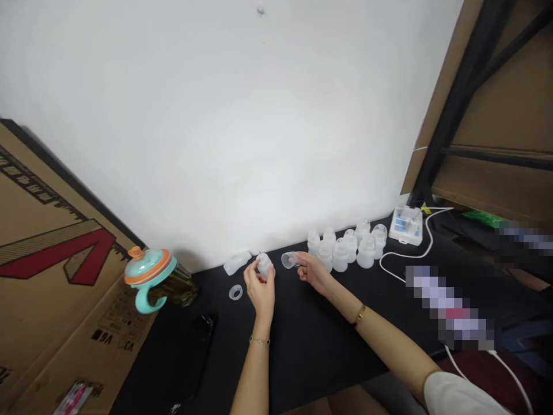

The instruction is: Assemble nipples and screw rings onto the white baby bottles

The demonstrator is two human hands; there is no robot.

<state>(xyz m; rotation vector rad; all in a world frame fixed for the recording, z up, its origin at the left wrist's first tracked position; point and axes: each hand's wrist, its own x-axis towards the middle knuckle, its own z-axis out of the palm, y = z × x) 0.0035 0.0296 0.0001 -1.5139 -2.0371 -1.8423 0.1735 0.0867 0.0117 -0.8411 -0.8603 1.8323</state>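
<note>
My left hand [260, 286] is closed round a small white baby bottle [264, 264], held upright above the black table [311, 340]. My right hand [311, 271] pinches a clear cap [288, 260] just to the right of that bottle. Left of my left hand a bottle [237, 262] lies on its side by the wall, and a clear screw ring [235, 292] lies flat on the table. Several capped white bottles [348, 245] stand in a cluster to the right of my right hand.
A glass jug with a teal and orange lid [151, 274] stands at the left by a large cardboard box [52, 271]. A white device [406, 225] with a white cable [415, 253] sits at the back right under a dark shelf frame [466, 86]. A dark object [206, 323] lies near the jug.
</note>
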